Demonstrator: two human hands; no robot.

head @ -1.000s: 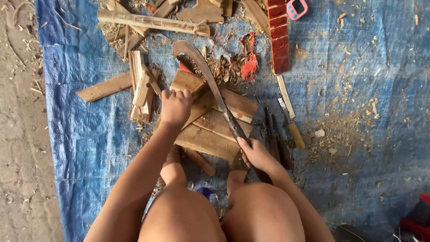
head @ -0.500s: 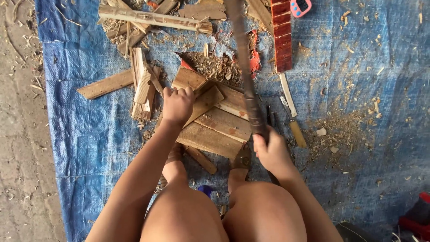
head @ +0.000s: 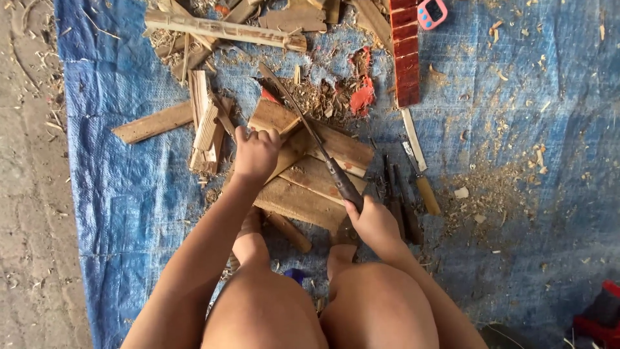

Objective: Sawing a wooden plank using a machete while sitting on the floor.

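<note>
The blade [head: 297, 110] at upper centre is dull, dark metal with a worn handle. The planks [head: 310, 184] at centre are rough, unfinished wood. The tarp [head: 529, 129] is woven blue plastic, matt and dusted with sawdust.

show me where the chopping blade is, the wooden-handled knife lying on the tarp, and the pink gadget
chopping blade [head: 303, 119], head view, middle of the metal blade.
wooden-handled knife [head: 427, 194], head view, on its wooden handle.
pink gadget [head: 432, 13], head view, centre of its body.
</note>
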